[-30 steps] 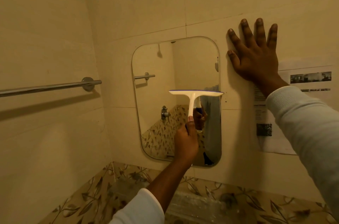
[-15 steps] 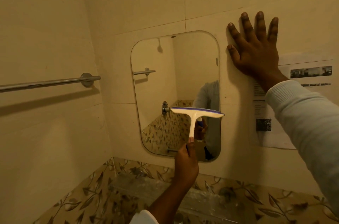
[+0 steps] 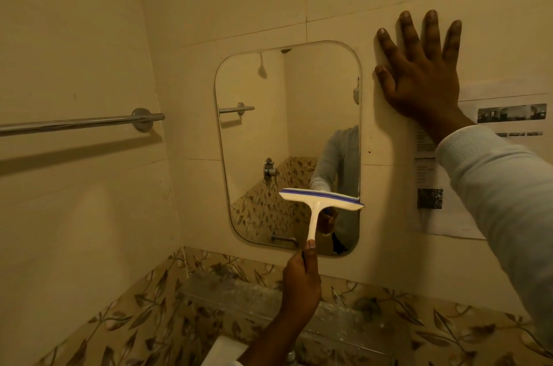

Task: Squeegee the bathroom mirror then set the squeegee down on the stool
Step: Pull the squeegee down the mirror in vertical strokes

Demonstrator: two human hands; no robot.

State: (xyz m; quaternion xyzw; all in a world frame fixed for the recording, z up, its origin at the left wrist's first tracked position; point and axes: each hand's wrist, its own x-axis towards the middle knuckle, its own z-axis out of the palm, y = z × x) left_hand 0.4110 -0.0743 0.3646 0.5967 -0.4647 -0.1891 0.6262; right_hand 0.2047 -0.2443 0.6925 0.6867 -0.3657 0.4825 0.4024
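Observation:
A rounded rectangular mirror [image 3: 287, 114] hangs on the cream tiled wall. My left hand [image 3: 300, 284] grips the handle of a white squeegee [image 3: 321, 201] with a blue blade. The blade lies across the lower right part of the mirror, its right end just past the mirror's edge. My right hand [image 3: 419, 78] presses flat on the wall tile right of the mirror, fingers spread. The stool is not in view.
A chrome towel bar [image 3: 80, 123] runs along the left wall. A printed paper sheet [image 3: 449, 186] is stuck to the wall right of the mirror. A clear glass shelf [image 3: 239, 290] juts out below the mirror, above leaf-patterned tiles [image 3: 134, 320].
My left hand has drawn the squeegee downward along the mirror's right side, from mid-height to the lower part. My right hand stays pressed on the wall.

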